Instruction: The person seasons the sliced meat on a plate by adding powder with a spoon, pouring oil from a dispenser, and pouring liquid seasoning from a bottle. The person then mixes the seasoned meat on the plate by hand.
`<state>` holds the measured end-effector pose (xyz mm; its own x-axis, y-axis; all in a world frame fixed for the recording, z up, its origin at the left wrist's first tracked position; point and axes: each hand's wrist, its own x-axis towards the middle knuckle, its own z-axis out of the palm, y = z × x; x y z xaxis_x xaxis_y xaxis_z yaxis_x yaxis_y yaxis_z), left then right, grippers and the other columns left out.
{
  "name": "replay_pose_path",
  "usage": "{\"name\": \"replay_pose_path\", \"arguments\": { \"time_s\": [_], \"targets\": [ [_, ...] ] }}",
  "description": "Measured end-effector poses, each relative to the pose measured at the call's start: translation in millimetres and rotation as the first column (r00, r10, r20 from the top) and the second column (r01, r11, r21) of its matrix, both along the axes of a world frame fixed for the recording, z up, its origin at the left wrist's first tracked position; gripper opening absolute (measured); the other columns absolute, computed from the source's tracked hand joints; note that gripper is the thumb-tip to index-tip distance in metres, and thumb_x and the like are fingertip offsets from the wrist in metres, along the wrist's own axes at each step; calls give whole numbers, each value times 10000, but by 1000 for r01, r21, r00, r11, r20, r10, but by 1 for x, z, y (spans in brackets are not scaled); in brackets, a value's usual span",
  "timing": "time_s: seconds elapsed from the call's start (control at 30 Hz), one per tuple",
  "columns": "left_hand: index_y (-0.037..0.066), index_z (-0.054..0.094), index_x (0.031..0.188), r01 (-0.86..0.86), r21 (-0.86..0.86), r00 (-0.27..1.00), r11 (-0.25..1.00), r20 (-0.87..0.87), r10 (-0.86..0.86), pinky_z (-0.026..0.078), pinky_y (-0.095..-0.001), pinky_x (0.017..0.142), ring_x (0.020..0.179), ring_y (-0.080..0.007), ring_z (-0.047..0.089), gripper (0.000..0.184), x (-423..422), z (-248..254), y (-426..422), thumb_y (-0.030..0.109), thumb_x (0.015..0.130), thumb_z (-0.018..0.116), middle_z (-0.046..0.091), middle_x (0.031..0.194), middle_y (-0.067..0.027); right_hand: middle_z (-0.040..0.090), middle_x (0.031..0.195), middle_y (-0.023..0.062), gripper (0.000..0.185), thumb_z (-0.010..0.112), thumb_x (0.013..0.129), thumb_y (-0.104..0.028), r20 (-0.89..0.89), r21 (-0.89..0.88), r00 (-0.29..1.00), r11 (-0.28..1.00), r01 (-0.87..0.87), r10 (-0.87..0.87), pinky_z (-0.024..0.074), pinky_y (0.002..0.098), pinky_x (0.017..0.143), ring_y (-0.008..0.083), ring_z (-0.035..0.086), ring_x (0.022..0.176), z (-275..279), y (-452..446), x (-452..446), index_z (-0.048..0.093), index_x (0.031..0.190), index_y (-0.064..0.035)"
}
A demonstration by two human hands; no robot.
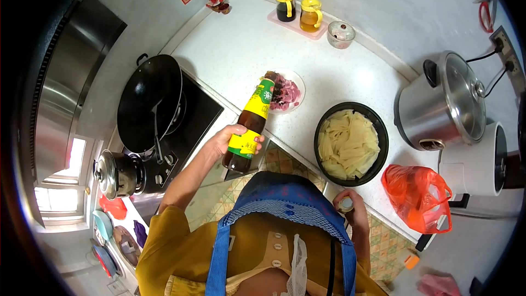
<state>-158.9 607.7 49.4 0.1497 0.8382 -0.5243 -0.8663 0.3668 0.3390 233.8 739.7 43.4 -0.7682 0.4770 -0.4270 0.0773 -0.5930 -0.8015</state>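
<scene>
My left hand [230,140] is closed round the lower part of a dark sauce bottle [253,123] with yellow and green labels. The bottle leans, its neck at the edge of a white plate [299,79] of sliced pinkish meat [286,93] with dark bits. I cannot see whether anything runs from its mouth. Low by the counter's front edge, my right hand [355,208] curls round a small round cap [346,204]. Just beyond that hand sits a black round pan [385,156] holding pale yellow, flat strips [349,143].
Left, a black wok [148,104] with a spatula [157,137] rests on the stove [205,107], near a lidded pot [118,174]. Yellow-topped jugs [310,15] and a lidded jar [341,35] line the back. Right stand a steel cooker [438,104] and a red plastic bag [413,194].
</scene>
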Motion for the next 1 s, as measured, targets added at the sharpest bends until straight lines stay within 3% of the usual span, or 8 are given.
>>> {"name": "replay_pose_path", "arguments": {
  "time_s": [0.1, 0.17, 0.27, 0.33, 0.47, 0.67, 0.8, 1.0],
  "targets": [
    [-23, 394, 1174, -97, 84, 994, 992, 62, 92, 490, -421, 782, 837, -293, 571, 652, 22, -5, -1, 234, 644, 673, 547, 997, -165, 551, 733, 89, 410, 356, 935, -356, -121, 57, 992, 997, 43, -35, 377, 239, 519, 141, 499, 611, 7, 0, -6, 551, 868, -2],
    [-35, 360, 1182, -121, 130, 986, 984, 130, 104, 488, -419, 777, 834, -275, 560, 668, 36, -12, -1, 244, 661, 672, 538, 993, -163, 549, 770, 96, 428, 343, 941, -392, -279, -33, 959, 999, 36, -44, 374, 237, 520, 132, 480, 613, 13, 2, -10, 535, 914, -10],
    [-29, 350, 1187, -248, 272, 933, 930, 324, 154, 477, -398, 759, 817, -247, 542, 724, 59, -24, 2, 315, 649, 691, 516, 979, -132, 547, 806, 104, 444, 329, 945, -415, -299, -56, 954, 998, -14, -3, 375, 232, 522, 125, 477, 640, 15, 4, -12, 529, 929, -19],
    [-29, 350, 1189, -391, 351, 797, 851, 591, 122, 452, -371, 757, 791, -222, 516, 753, 71, -34, 7, 359, 644, 696, 485, 967, -100, 546, 823, 105, 444, 335, 943, -422, -302, -36, 953, 999, -17, 5, 378, 234, 529, 124, 479, 652, 15, 4, -17, 529, 935, -23],
    [12, 351, 1188, -494, 475, 651, 729, 757, -52, 417, -323, 714, 776, -165, 493, 752, 89, -43, 18, 355, 661, 765, 453, 947, -49, 543, 866, 104, 453, 361, 931, -446, -302, 3, 951, 998, -62, 60, 389, 234, 562, 126, 488, 688, 17, 7, -26, 528, 960, -26],
    [35, 373, 1135, -554, 592, 594, 586, 774, -220, 440, -264, 601, 626, -104, 540, 728, 103, -37, 50, 318, 626, 811, 513, 827, 2, 531, 796, 101, 456, 414, 899, -487, -275, 34, 955, 993, -109, 114, 363, 228, 530, 126, 454, 643, 25, 17, -39, 492, 988, -47],
    [45, 392, 1044, -642, 572, 487, 511, 819, -304, 469, -252, 576, 634, -102, 577, 644, 115, -35, 64, 324, 638, 806, 537, 815, -8, 538, 904, 101, 481, 478, 875, -475, -315, -33, 939, 988, -152, 134, 384, 225, 598, 125, 479, 715, 26, 29, -45, 469, 1069, -35],
    [55, 396, 1031, -502, 729, 553, 465, 684, -476, 489, -276, 527, 571, -134, 602, 643, 122, -28, 68, 341, 631, 810, 597, 763, -19, 544, 922, 105, 401, 396, 934, -406, -283, -136, 959, 989, -49, 9, 379, 226, 588, 119, 457, 685, 35, 48, -70, 474, 1060, -33]
  ]
}}
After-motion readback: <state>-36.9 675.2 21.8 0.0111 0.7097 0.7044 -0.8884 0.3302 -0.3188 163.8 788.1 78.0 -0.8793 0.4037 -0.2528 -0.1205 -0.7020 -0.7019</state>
